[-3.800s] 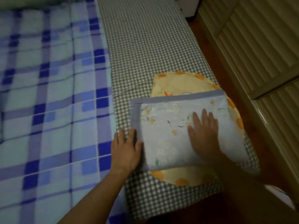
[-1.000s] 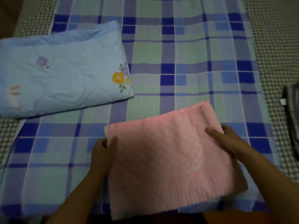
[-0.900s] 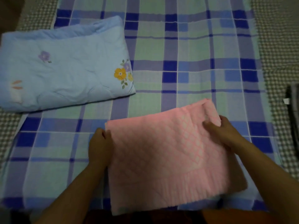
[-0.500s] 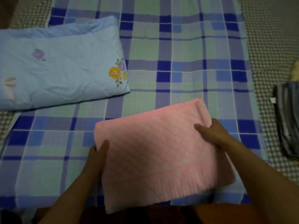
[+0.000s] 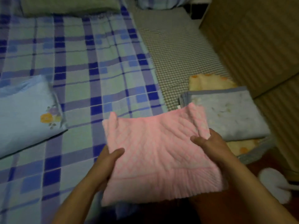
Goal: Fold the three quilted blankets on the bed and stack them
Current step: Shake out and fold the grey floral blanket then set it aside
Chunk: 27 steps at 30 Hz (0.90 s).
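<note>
Pink blanket [image 5: 158, 156], folded, is gripped at both sides by left hand [image 5: 106, 165] and right hand [image 5: 213, 147] fingers.

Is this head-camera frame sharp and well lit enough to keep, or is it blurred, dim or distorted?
Head view: dim, with a greenish cast and no glare. Motion blur smears the plaid sheet and the blue pillow; the pink blanket and both hands, left and right, are soft but readable. Wide-angle bending shows at the edges.
</note>
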{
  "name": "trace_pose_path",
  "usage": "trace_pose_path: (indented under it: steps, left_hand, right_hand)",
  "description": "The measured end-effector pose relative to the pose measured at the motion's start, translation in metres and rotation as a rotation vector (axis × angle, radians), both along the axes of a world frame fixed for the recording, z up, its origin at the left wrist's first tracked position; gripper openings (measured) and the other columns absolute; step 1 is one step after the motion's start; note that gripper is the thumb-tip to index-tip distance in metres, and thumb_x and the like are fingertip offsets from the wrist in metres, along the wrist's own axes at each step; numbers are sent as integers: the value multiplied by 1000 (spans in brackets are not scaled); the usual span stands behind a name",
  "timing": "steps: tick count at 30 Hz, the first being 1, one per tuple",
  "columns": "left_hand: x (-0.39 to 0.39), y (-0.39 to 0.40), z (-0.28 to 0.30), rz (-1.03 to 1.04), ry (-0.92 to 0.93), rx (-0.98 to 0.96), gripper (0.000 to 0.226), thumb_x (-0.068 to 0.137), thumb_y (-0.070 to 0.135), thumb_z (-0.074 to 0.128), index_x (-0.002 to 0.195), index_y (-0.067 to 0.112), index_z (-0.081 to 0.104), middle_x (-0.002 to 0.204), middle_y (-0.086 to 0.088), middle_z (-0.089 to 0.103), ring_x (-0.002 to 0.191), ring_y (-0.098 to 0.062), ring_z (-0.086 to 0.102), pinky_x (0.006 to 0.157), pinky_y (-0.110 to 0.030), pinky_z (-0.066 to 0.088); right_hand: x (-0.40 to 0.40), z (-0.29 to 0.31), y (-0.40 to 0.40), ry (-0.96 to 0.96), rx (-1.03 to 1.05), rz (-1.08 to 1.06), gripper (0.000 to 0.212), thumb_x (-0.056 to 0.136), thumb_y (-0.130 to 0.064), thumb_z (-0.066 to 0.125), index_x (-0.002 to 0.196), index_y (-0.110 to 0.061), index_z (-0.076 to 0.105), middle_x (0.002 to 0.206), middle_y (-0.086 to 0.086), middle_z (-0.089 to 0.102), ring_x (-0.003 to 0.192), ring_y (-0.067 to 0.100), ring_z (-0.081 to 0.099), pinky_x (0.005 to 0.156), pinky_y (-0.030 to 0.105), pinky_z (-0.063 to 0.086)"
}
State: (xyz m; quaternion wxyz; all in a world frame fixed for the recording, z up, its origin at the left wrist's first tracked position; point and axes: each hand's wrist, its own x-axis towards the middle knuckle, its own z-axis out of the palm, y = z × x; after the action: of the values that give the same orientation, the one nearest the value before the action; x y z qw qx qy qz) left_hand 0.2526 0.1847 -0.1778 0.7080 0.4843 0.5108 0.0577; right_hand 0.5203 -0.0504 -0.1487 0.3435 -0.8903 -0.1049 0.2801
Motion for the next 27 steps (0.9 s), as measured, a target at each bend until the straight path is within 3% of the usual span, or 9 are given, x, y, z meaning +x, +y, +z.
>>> trace_pose_path:
  steps: [3, 8, 11, 15, 18, 20, 21, 24, 27]
  left_hand:
    - [100, -41, 30, -103, -81, 141, 42, 81, 40, 71, 119, 26, 61, 112, -1, 73, 102, -24, 71, 91, -49, 54]
    - [249, -99, 77, 8, -165, 192, 21, 96, 20, 59, 116, 17, 59, 105, -2, 72, 93, -19, 70, 81, -38, 55]
    - [322, -116, 64, 57, -108, 151, 31, 94, 29, 61, 120, 13, 55, 107, -8, 72, 94, -27, 71, 79, -42, 57]
    - [382, -120, -15, -21, 84, 212, 62, 79, 61, 59, 125, 20, 54, 115, -8, 70, 97, -30, 70, 90, -52, 55]
    - [402, -143, -87, -346, 551, 455, 66, 90, 59, 46, 134, 10, 45, 131, -20, 59, 116, -39, 58, 102, -48, 46]
    - [401, -168, -108, -560, 942, 868, 57, 96, 44, 40, 141, 8, 38, 138, -26, 48, 126, -45, 47, 105, -57, 39]
    - [406, -180, -109, -616, 957, 1130, 58, 97, 36, 40, 148, 10, 32, 145, -27, 41, 134, -48, 37, 110, -62, 31]
    - [457, -219, -94, -811, 519, 1492, 64, 97, 36, 35, 158, 24, 16, 164, -13, 12, 152, -38, 1, 120, -60, 9]
    - [525, -233, -114, -893, 425, 1409, 62, 99, 52, 24, 157, 33, 16, 166, -4, 5, 153, -31, -7, 121, -57, 1]
  right_hand:
    - [94, 33, -57, -105, 19, 4, 37, 81, -35, 78, 111, -16, 68, 101, -1, 71, 85, 6, 64, 67, 23, 46]
    - [253, 93, -139, -144, 147, -40, 38, 86, -47, 72, 118, -28, 68, 106, -8, 70, 95, 11, 67, 87, 34, 52]
    - [340, 101, -169, -95, 186, -63, 53, 82, -51, 73, 125, -20, 66, 115, -4, 70, 93, 8, 67, 78, 29, 53]
    - [429, 15, -187, 23, 95, -64, 82, 64, -74, 74, 128, -24, 64, 122, -3, 68, 98, 17, 68, 84, 35, 54]
    - [449, -86, -188, 24, -124, -24, 84, 71, -70, 72, 129, -10, 61, 128, 9, 64, 100, 26, 65, 83, 34, 51]
    - [446, -126, -188, -202, -352, 23, 79, 84, -56, 67, 142, -7, 45, 143, 20, 49, 125, 39, 51, 102, 44, 43]
    - [441, -136, -186, -433, -401, 50, 71, 90, -47, 62, 145, -8, 40, 148, 23, 42, 132, 41, 43, 108, 46, 36]
    - [400, -137, -145, -983, -342, 323, 57, 101, -40, 41, 152, -15, 32, 157, 19, 29, 146, 38, 24, 119, 51, 20]
    - [378, -166, -101, -960, -335, 675, 60, 100, -47, 24, 154, -20, 32, 162, 13, 25, 150, 37, 16, 119, 58, 15]
